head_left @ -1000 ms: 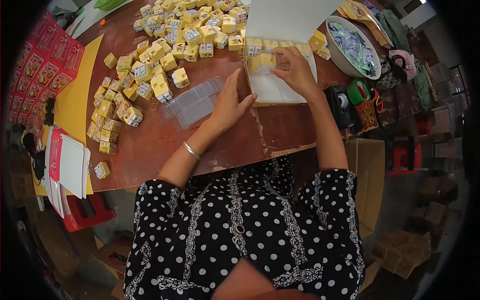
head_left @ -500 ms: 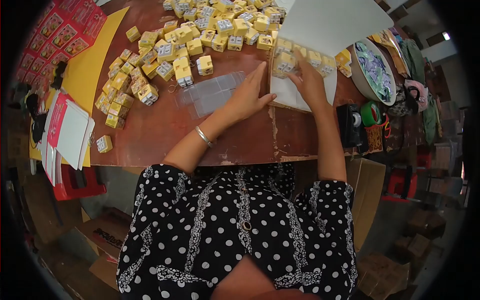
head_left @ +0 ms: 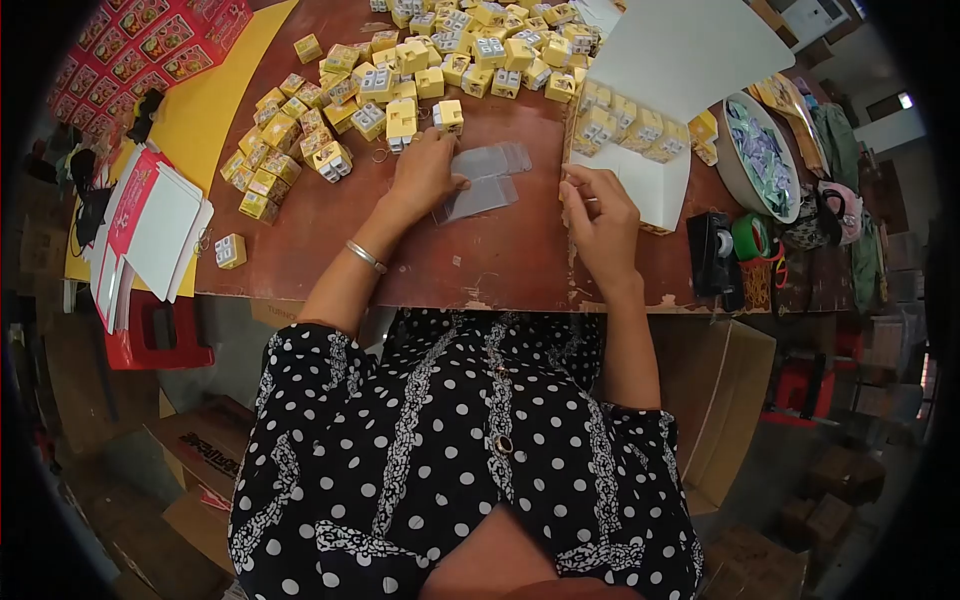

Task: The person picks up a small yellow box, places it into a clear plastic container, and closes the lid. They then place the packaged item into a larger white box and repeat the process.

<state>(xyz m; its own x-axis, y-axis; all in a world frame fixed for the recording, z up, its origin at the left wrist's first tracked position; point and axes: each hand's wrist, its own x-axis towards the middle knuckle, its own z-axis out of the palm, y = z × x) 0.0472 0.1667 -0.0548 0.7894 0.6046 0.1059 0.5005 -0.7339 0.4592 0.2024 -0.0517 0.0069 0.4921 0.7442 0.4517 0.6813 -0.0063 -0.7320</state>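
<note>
My left hand (head_left: 425, 180) reaches over the table, its fingertips at a small yellow cube toy (head_left: 448, 117) with grey-white buttons and its thumb apart from the fingers. Just right of that hand lies a clear plastic folded pack (head_left: 482, 190). My right hand (head_left: 605, 212) is curled, thumb and forefinger close together near the left edge of an open white box (head_left: 655, 192); what they hold, if anything, is too small to make out. Inside the box, several yellow cubes (head_left: 640, 130) in clear packs sit along the back, under the raised white lid (head_left: 690, 45).
Many loose yellow cubes (head_left: 490, 50) are heaped at the back and left. On the right are a basin (head_left: 735, 160) of small packets, a tape dispenser (head_left: 712, 255) and green tape (head_left: 747, 238). White-and-pink cards (head_left: 150, 235) stack at the left edge; a red stool (head_left: 158, 335) stands below.
My left hand has moved left from the box's side to the cubes. My right hand has drawn back out of the box to its left edge, fingers curling. The view has shifted slightly.
</note>
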